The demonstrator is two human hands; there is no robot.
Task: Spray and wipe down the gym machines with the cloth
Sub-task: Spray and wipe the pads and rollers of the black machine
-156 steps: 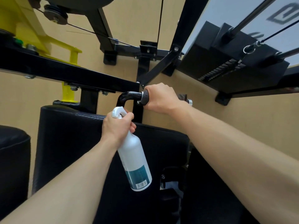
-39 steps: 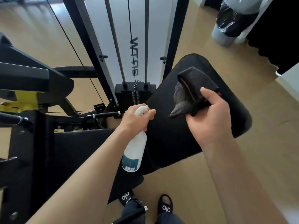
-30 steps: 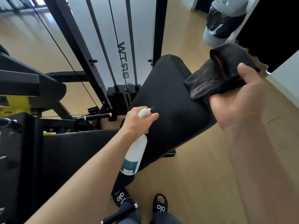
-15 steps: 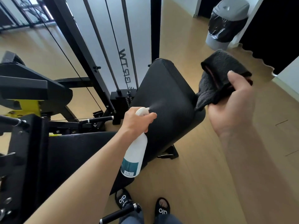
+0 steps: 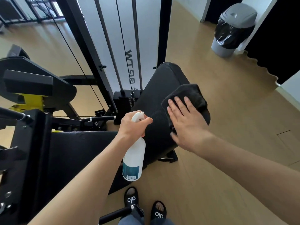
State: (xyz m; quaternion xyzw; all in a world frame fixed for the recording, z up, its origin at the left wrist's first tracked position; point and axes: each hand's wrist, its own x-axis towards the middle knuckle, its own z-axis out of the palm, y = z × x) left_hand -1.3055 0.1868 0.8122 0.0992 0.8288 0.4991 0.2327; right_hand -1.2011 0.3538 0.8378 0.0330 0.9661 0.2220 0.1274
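Head view, black padded seat (image 5: pixel 155 111), wood floor (image 5: pixel 227 143), grey bin (image 5: pixel 233 30)

cloth (image 5: pixel 193 95) black | bottle (image 5: pixel 134 158) white (teal label) | pad (image 5: pixel 155 114) black ribbed

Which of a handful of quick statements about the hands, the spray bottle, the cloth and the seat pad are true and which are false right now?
1. The left hand grips the spray bottle by its trigger head. True.
2. The right hand holds the cloth up in the air, clear of the machine. False: flat fingers press the cloth onto the black seat pad.
3. The cloth is bright yellow. False: it is dark, near black.
4. A grey bin with a black liner stands on the wooden floor beyond the pad. True.
5. The spray bottle lies on the floor. False: it hangs from the left hand, nozzle uppermost.
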